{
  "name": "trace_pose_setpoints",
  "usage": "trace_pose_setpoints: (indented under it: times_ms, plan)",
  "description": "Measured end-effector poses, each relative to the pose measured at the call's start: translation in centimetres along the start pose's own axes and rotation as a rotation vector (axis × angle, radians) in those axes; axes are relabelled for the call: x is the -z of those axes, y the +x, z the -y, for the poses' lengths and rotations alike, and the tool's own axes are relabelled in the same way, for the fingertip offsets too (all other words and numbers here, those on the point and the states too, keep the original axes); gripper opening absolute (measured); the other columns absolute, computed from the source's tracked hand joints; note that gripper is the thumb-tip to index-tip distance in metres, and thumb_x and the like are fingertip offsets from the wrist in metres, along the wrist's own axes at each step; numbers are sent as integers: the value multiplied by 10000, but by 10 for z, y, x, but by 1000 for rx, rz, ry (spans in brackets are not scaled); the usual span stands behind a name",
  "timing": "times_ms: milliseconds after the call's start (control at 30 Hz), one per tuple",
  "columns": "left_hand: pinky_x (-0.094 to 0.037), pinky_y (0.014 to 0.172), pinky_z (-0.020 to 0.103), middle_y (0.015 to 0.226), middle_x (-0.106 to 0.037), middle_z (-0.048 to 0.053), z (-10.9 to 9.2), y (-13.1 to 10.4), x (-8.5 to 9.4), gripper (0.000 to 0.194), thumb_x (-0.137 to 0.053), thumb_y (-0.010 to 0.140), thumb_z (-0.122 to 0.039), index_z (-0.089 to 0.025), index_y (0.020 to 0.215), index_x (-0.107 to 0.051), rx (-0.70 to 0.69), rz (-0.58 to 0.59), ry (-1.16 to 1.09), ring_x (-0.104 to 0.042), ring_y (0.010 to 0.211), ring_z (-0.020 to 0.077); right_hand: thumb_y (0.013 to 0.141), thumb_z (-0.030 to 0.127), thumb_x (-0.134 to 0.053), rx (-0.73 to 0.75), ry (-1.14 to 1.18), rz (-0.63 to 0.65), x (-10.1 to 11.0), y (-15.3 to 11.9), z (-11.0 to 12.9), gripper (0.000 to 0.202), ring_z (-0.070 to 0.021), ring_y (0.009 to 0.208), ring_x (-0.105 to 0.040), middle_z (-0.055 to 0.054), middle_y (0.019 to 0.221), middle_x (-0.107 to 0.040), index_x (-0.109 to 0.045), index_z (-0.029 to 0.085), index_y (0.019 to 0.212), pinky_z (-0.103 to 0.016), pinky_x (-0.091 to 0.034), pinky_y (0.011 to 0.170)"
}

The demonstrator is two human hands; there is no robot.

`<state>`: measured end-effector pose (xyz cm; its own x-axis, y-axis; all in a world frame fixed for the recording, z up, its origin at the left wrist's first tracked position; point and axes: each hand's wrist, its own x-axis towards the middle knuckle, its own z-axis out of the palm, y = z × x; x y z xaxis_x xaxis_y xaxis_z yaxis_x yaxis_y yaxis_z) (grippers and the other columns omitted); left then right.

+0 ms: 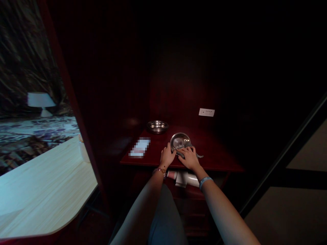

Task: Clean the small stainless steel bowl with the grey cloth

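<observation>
A small round metal dish (180, 141) is tilted up on the dark red wooden shelf (219, 160). My left hand (167, 156) grips the dish's left rim. My right hand (189, 158) presses a grey cloth (198, 156) against the dish's lower right edge. A second metal dish (157, 126) lies flat farther back on the shelf, apart from both hands. A bracelet is on my left wrist and a pale blue band on my right.
A blurred white card (139, 147) lies on the shelf's left part. A white wall socket (206, 112) sits on the back panel. Under the shelf lies a white hair dryer (185, 178). A pale wooden desk (43, 183) and a lamp (41, 102) are to the left.
</observation>
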<state>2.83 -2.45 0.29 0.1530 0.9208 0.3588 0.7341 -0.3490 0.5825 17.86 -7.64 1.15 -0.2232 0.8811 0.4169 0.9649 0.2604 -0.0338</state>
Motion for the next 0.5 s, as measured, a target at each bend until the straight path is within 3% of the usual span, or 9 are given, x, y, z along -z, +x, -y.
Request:
trace_pose_setpoints:
  times_ms: [500]
  plan:
    - [-430,880,346,1068,-666,141,2,0,-2,387,-507,888,-326,-165,1235,-445,-10,-16,0,-638,995,250,938,364,-440,13,28,-24,0,-1,0,372,-232,1104,-466,-12,1213,-644,-584,313,1277,-438,-190,1037]
